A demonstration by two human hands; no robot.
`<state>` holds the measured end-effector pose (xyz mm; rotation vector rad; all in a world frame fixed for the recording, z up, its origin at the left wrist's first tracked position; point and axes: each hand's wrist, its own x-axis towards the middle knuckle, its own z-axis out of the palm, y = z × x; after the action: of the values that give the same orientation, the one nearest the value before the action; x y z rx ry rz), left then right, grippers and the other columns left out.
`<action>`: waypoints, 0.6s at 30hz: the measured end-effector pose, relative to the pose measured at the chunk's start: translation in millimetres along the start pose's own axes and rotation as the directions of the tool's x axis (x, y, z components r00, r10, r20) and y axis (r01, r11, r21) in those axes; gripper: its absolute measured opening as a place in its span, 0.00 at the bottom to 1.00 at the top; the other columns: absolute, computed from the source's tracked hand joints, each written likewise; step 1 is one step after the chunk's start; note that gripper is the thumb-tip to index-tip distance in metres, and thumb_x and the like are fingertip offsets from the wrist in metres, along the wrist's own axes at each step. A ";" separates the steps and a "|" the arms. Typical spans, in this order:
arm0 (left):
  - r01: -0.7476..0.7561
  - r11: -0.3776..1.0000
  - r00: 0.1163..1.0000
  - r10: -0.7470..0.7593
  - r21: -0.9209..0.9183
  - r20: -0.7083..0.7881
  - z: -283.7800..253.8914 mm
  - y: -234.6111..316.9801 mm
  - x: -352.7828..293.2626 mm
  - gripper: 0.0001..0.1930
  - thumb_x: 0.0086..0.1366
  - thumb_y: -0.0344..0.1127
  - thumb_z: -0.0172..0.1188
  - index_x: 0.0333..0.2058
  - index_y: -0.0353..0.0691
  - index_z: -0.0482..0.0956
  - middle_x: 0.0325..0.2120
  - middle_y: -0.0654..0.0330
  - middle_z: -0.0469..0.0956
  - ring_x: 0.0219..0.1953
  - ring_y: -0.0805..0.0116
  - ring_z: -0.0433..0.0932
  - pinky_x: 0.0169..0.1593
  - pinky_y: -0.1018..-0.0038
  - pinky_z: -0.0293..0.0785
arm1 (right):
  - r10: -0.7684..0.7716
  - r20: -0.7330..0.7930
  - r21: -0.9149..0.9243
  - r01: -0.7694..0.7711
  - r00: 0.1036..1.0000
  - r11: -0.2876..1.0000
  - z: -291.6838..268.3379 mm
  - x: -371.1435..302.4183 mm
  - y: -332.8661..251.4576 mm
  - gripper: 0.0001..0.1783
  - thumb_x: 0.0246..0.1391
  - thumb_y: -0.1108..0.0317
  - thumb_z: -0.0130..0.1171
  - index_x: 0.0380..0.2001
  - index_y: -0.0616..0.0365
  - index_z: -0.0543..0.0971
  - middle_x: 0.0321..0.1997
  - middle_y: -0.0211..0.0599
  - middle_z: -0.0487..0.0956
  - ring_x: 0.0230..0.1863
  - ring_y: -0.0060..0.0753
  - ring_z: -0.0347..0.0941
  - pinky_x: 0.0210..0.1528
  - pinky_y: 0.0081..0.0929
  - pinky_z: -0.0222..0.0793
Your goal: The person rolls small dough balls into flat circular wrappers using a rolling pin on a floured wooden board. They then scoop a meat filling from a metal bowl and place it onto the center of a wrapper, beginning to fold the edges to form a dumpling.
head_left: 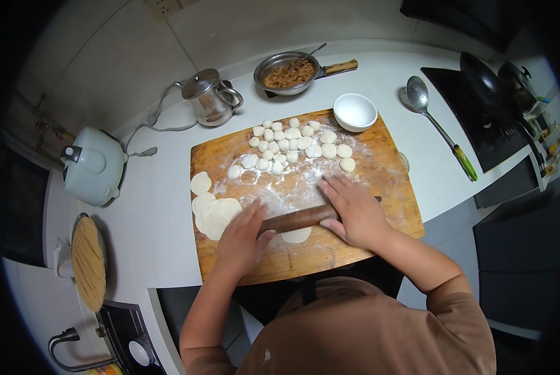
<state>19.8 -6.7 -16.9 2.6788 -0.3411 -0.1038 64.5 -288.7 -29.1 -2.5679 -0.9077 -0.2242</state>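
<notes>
A dark brown wooden rolling pin (299, 219) lies across the near part of a floured wooden board (261, 265). My left hand (242, 240) is on its left end, with the thumb along the near side. At the right end, my right hand (355, 212) rests over the pin, fingers reaching past it and thumb beside it. Under the pin shows part of a thin round dough wrapper (297, 235). Several rolled wrappers (216, 219) overlap next to my left hand. Beyond the pin, many small dough pieces (283, 145) are spread out, dusted with flour.
A white bowl (355, 112) stands at the board's far right corner. Behind it are a pan of brown filling (289, 76) and a metal kettle (210, 100). A slotted spoon (439, 128) lies right, beside a black stovetop (458, 112). A pale green appliance (94, 167) stands left.
</notes>
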 end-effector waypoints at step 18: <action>0.139 0.917 0.990 -0.122 -0.374 0.069 25.0 7.2 41.1 0.09 0.57 0.31 0.69 0.34 0.39 0.79 0.29 0.60 0.80 0.33 0.68 0.78 0.38 0.73 0.75 | -0.128 0.036 0.144 0.122 0.991 0.982 -4.6 -49.9 -18.2 0.28 0.49 0.63 0.64 0.55 0.51 0.74 0.46 0.35 0.76 0.49 0.42 0.72 0.51 0.39 0.68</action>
<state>54.7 -33.8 -37.2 2.3145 -0.1368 -0.2448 14.2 -306.1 -33.0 -2.3973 -1.0640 -0.1335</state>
